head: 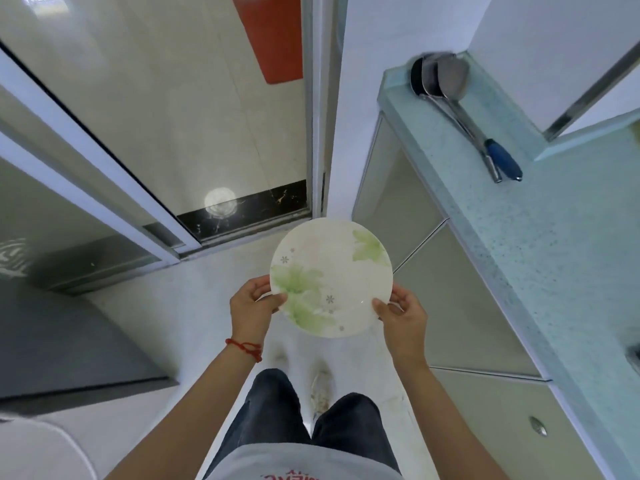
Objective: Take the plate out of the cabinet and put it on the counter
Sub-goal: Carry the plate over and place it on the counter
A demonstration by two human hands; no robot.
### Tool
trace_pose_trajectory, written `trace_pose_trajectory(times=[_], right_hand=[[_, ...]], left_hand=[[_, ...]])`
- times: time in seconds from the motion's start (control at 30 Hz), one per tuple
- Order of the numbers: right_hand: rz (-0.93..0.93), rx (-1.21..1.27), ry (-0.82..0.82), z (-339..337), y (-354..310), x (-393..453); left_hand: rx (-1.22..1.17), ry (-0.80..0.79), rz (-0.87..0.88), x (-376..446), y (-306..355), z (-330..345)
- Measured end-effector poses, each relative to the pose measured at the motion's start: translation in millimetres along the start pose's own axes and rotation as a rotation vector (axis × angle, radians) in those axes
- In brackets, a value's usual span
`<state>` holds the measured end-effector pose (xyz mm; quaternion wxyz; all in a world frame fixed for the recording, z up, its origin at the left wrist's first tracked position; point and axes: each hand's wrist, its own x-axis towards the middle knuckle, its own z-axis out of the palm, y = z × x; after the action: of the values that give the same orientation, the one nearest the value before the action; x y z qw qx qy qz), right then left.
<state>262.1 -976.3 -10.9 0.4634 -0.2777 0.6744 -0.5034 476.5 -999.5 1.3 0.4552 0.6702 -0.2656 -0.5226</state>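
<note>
A round white plate [331, 277] with pale green flower prints hangs level in the air over the floor, in front of my legs. My left hand [252, 304] grips its near-left rim, thumb on top. My right hand [403, 315] holds the near-right rim the same way. The pale blue speckled counter [540, 244] runs along the right, about an arm's length from the plate. Below it are grey cabinet doors [460, 306], all closed in this view.
Steel ladles and a spatula with a blue handle [464, 109] lie at the counter's far end. A glass sliding door [145, 109] with a dark threshold stands ahead. A grey appliance [62, 341] fills the left side. My feet stand on light floor tiles.
</note>
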Motion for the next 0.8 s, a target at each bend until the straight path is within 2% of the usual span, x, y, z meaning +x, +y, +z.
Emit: trace_pose_trajectory(times=[0.27, 0.53, 0.8], right_hand=[[0.063, 0.048, 0.204, 4.7, -1.0, 26.2], [0.107, 0.122, 0.480, 3.6, -6.4, 26.6], [0.118, 0.211, 0.764, -18.1, -8.7, -1.2]], left_hand=[[0.106, -0.166, -0.004, 52.3, 23.3, 35.2], [0.248, -0.448, 0.063, 87.9, 55.9, 85.4], [0.401, -0.694, 0.082, 85.3, 54.5, 142.9]])
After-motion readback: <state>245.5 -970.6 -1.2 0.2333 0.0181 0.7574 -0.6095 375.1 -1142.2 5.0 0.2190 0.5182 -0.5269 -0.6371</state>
